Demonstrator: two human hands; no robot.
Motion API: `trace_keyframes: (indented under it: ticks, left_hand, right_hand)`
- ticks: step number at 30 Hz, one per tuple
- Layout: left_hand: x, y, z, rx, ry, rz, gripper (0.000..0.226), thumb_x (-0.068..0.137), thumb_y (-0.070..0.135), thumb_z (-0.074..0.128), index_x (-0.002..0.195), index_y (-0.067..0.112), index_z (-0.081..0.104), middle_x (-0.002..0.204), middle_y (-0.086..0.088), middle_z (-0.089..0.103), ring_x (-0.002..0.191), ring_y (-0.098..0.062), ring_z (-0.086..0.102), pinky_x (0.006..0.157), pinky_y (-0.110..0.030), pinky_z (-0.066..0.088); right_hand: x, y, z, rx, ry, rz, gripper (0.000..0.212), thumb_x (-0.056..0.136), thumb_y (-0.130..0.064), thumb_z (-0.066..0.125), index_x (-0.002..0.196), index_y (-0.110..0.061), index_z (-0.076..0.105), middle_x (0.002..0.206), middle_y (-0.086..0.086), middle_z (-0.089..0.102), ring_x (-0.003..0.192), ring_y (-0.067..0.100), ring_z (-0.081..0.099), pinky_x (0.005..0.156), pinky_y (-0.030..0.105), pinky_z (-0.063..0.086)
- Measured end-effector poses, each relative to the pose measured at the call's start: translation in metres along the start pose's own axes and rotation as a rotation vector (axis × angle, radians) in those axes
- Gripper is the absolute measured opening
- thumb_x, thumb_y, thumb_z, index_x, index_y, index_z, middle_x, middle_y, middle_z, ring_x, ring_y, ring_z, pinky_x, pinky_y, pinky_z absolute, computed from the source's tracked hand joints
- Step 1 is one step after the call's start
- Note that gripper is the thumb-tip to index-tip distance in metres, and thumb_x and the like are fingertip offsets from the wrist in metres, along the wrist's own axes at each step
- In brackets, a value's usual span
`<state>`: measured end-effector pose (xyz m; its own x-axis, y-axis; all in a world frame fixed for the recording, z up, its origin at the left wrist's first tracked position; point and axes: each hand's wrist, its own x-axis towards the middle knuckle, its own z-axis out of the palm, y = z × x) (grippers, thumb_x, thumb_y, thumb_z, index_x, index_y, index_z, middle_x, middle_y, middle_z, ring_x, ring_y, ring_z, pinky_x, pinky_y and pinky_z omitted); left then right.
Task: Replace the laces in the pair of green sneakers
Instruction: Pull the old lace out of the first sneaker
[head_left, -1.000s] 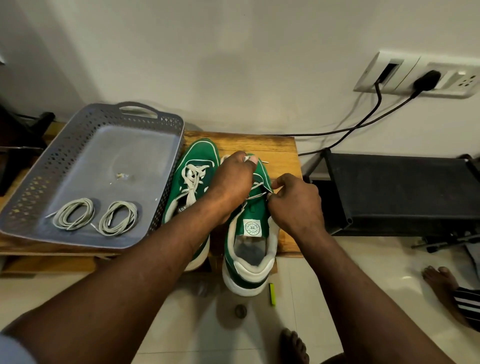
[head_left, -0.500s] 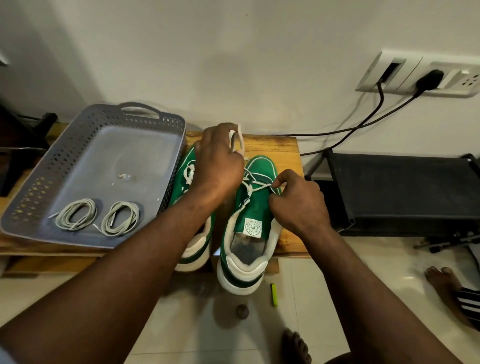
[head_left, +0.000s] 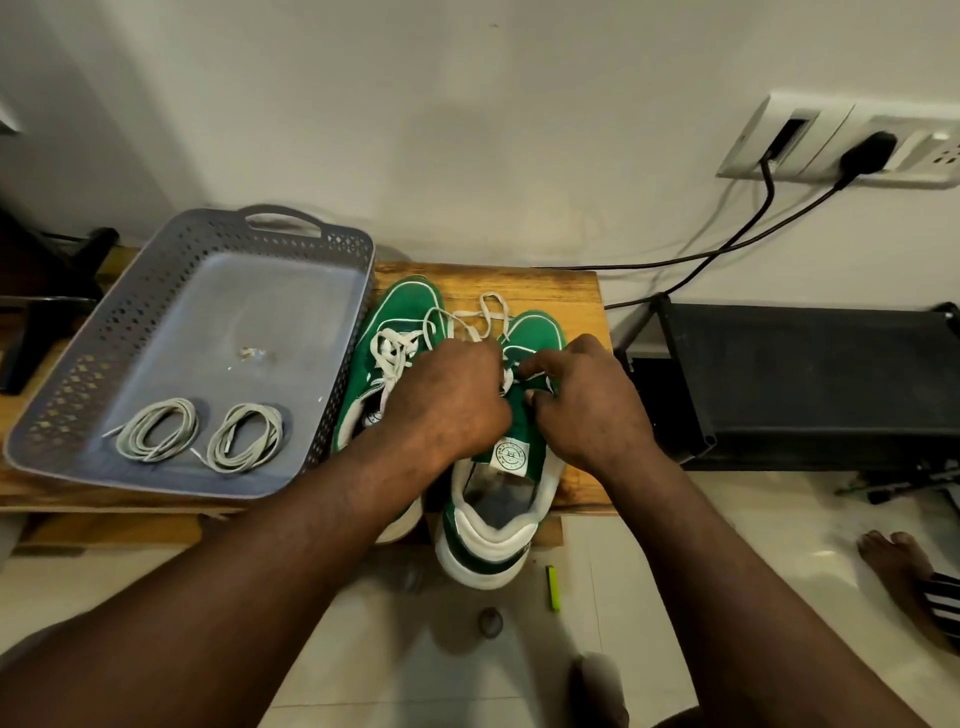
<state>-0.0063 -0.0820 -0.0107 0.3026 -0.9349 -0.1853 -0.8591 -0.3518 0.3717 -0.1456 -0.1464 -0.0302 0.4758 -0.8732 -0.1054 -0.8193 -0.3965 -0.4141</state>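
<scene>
Both hands were down on the right green sneaker (head_left: 508, 457) on the wooden bench (head_left: 550, 291): left hand (head_left: 451, 401) clenched round its loose white lace (head_left: 491, 310), right hand (head_left: 589, 402) pinching the eyelet edge. Two coiled laces (head_left: 156, 428) lay in the grey basket (head_left: 311, 228).

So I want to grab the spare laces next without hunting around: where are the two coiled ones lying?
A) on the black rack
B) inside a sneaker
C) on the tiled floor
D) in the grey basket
D: both coiled laces lie side by side on the bottom of the grey basket, at its near end, left of the green sneakers.
</scene>
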Motion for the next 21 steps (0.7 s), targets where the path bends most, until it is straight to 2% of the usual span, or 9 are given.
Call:
trace_keyframes:
  ticks: [3, 6, 8, 10, 14, 16, 18, 21]
  left_hand:
    - [0.004, -0.005, 0.005, -0.017, 0.064, -0.027, 0.021, 0.091, 0.026, 0.074, 0.111, 0.019, 0.072, 0.099, -0.006, 0.070, 0.090, -0.026, 0.067, 0.074, -0.036, 0.057]
    - [0.007, -0.007, 0.007, -0.059, 0.074, -0.071, 0.017, 0.089, 0.028, 0.076, 0.102, 0.018, 0.077, 0.094, -0.005, 0.072, 0.086, -0.024, 0.068, 0.079, -0.037, 0.060]
    - [0.010, -0.008, 0.007, -0.090, 0.070, -0.096, 0.014, 0.088, 0.028, 0.078, 0.096, 0.018, 0.078, 0.091, -0.004, 0.072, 0.085, -0.024, 0.069, 0.079, -0.038, 0.061]
    - [0.013, -0.010, 0.008, -0.106, 0.064, -0.106, 0.007, 0.088, 0.026, 0.078, 0.092, 0.020, 0.079, 0.090, -0.003, 0.073, 0.086, -0.024, 0.070, 0.079, -0.038, 0.061]
    - [0.017, -0.013, 0.009, -0.127, 0.039, -0.085, 0.011, 0.091, 0.027, 0.079, 0.101, 0.024, 0.082, 0.099, -0.001, 0.077, 0.093, -0.021, 0.071, 0.079, -0.032, 0.055]
    - [0.018, -0.014, 0.009, -0.139, 0.040, -0.090, 0.012, 0.091, 0.027, 0.079, 0.102, 0.025, 0.081, 0.101, -0.001, 0.077, 0.093, -0.021, 0.070, 0.080, -0.032, 0.055]
    - [0.018, -0.014, 0.010, -0.137, 0.051, -0.105, 0.011, 0.091, 0.026, 0.079, 0.101, 0.024, 0.081, 0.098, -0.002, 0.076, 0.090, -0.022, 0.070, 0.079, -0.034, 0.057]
    - [0.017, -0.014, 0.011, -0.140, 0.068, -0.141, 0.006, 0.089, 0.024, 0.079, 0.095, 0.023, 0.080, 0.090, -0.001, 0.074, 0.083, -0.021, 0.070, 0.079, -0.038, 0.061]
  right_hand:
    - [-0.001, 0.000, 0.001, -0.052, -0.048, -0.032, 0.036, 0.097, -0.033, 0.071, 0.131, -0.040, 0.066, 0.131, 0.003, 0.047, 0.125, 0.024, 0.046, 0.094, 0.035, 0.046]
    - [-0.002, 0.001, 0.001, 0.024, -0.042, -0.015, 0.016, 0.092, -0.044, 0.072, 0.106, -0.036, 0.068, 0.118, -0.001, 0.046, 0.119, 0.022, 0.045, 0.090, 0.034, 0.044]
    - [-0.003, 0.001, 0.001, 0.034, -0.042, 0.009, 0.024, 0.088, -0.054, 0.071, 0.090, -0.032, 0.062, 0.113, -0.002, 0.046, 0.116, 0.022, 0.045, 0.090, 0.039, 0.049]
    - [-0.003, 0.000, 0.001, 0.011, -0.025, 0.034, 0.027, 0.087, -0.057, 0.072, 0.087, -0.032, 0.061, 0.114, -0.001, 0.047, 0.117, 0.022, 0.044, 0.091, 0.040, 0.049]
    - [-0.003, -0.006, 0.002, 0.014, -0.026, 0.006, 0.020, 0.093, -0.045, 0.073, 0.110, -0.036, 0.072, 0.125, 0.001, 0.047, 0.122, 0.022, 0.040, 0.094, 0.036, 0.044]
    - [-0.001, -0.007, 0.004, 0.033, -0.002, -0.021, 0.019, 0.097, -0.036, 0.071, 0.115, -0.033, 0.075, 0.126, 0.002, 0.049, 0.121, 0.022, 0.041, 0.095, 0.034, 0.042]
    - [0.000, -0.007, 0.004, 0.101, -0.009, -0.019, 0.013, 0.096, -0.027, 0.072, 0.106, -0.033, 0.078, 0.121, -0.001, 0.051, 0.119, 0.022, 0.044, 0.095, 0.034, 0.042]
    - [-0.002, -0.007, -0.005, 0.355, -0.098, -0.030, 0.017, 0.087, -0.023, 0.074, 0.074, -0.034, 0.073, 0.102, -0.008, 0.054, 0.111, 0.021, 0.051, 0.100, 0.049, 0.048]
